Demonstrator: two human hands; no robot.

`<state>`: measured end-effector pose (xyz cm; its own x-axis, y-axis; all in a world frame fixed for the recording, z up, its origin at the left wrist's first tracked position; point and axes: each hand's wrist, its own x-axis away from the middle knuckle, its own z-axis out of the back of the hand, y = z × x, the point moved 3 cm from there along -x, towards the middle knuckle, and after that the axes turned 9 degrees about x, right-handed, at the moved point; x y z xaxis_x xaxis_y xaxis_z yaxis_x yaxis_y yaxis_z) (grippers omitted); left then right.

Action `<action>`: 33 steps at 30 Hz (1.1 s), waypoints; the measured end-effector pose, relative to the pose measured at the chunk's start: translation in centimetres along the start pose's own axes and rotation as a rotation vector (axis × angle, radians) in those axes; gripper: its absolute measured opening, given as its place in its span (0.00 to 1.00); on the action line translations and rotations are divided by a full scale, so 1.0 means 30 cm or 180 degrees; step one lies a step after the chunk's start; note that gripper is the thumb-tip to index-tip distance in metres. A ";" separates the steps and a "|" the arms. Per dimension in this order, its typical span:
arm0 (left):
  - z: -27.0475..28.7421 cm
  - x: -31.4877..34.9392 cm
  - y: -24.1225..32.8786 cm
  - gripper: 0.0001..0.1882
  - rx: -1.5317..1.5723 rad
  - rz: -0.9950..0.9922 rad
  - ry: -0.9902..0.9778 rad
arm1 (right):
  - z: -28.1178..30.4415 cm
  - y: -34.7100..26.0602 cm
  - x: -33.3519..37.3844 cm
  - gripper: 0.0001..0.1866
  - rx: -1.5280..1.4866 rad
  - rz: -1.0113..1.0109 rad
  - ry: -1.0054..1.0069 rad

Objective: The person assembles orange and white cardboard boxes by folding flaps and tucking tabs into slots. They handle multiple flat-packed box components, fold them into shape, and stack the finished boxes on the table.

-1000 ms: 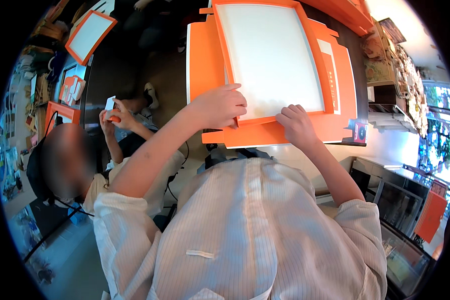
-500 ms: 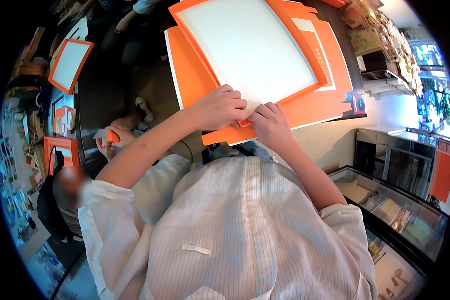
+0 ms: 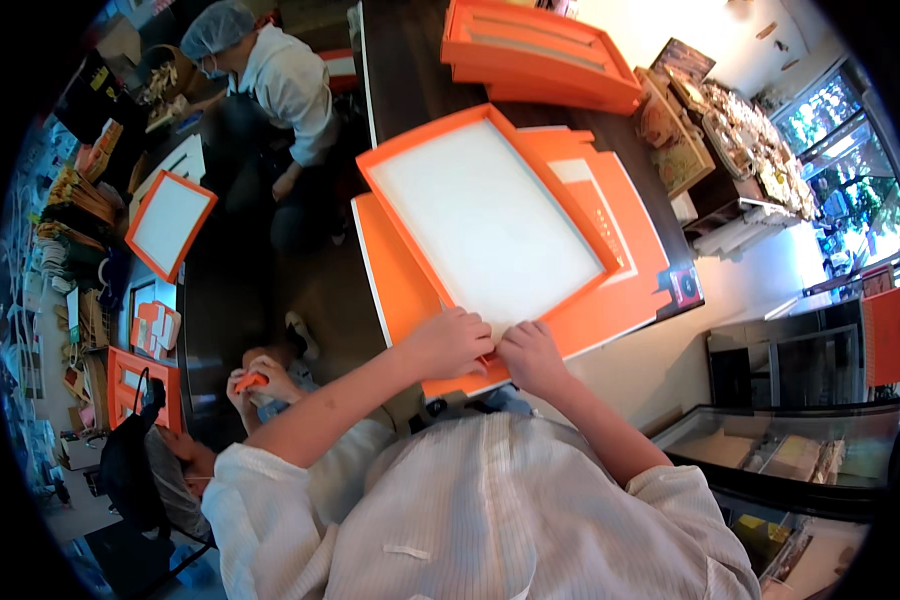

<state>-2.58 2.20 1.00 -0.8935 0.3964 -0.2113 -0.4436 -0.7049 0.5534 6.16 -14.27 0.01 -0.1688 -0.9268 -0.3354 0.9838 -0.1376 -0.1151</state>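
Observation:
A shallow orange tray-shaped box with a white inside (image 3: pixel 485 215) lies at a slant on the table in front of me. Both my hands are closed at its near corner. My left hand (image 3: pixel 448 343) grips the left side of that corner, fingertips pressed on the orange wall. Just to its right, my right hand (image 3: pixel 532 358) pinches the adjoining near edge, fingers curled over it. My fingers hide much of the corner fold. Beneath the box lie flat orange sheets (image 3: pixel 650 240) with white edges, one with a pale panel.
Orange boxes (image 3: pixel 540 60) are stacked at the table's far side. On the left, a co-worker's hands (image 3: pixel 260 382) hold a small orange piece near another orange tray (image 3: pixel 170 225). Another person in a hair cover (image 3: pixel 285 90) sits farther off. A glass display case (image 3: pixel 800 450) stands at right.
My view has tilted up, so more of the table, the stacked boxes and the far person show. My hands stay at the same box corner, with slightly shifted fingers.

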 end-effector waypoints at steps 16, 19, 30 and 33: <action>0.352 -0.153 0.295 0.15 -0.1981 0.0256 0.2735 | 0.595 0.101 -0.053 0.14 0.0334 -0.0220 0.0880; 0.328 -0.192 0.282 0.19 -0.1693 0.0442 0.3438 | 0.717 0.287 -0.150 0.16 0.0649 -0.0085 0.1452; -0.226 -0.244 0.241 0.36 -0.0196 0.2654 0.1449 | 0.755 1.150 -0.784 0.07 0.1514 0.0225 0.1635; -0.273 -0.249 0.239 0.36 -0.0262 0.2780 0.1530 | 0.645 1.254 -0.800 0.08 0.1439 0.0131 0.1530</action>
<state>0.35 -10.64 -0.05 -0.8341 -0.5471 -0.0706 0.3947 -0.6813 0.6164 48.40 -3.96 21.83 -0.0356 -0.6897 -0.7232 0.9008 -0.3355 0.2756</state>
